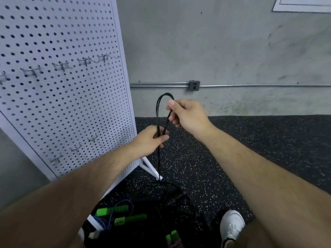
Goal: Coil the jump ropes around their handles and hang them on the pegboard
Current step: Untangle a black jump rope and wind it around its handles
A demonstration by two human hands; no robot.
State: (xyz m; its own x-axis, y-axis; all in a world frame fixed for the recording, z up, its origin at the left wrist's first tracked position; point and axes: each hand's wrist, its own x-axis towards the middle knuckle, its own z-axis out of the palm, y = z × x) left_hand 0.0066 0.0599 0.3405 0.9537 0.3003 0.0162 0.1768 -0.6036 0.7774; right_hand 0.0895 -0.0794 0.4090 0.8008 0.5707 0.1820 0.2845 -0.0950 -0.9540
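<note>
Our right hand (186, 113) pinches one side of a black rope (158, 158) loop between thumb and curled fingers. Our left hand (150, 140), lower, grips the strands just off the right edge of the pegboard (62, 104). The rope hangs to the floor (232, 158), where its lower end is lost against the dark mat. Green handles (130, 219) lie by the pegboard's foot, their blue cord blurred. Another green pair (171, 238) is partly cut off below.

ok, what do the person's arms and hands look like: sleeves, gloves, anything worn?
Left forearm and right forearm are bare, no sleeves in view. Left hand and right hand: no gloves, and no watch, band or ring shows.
</note>
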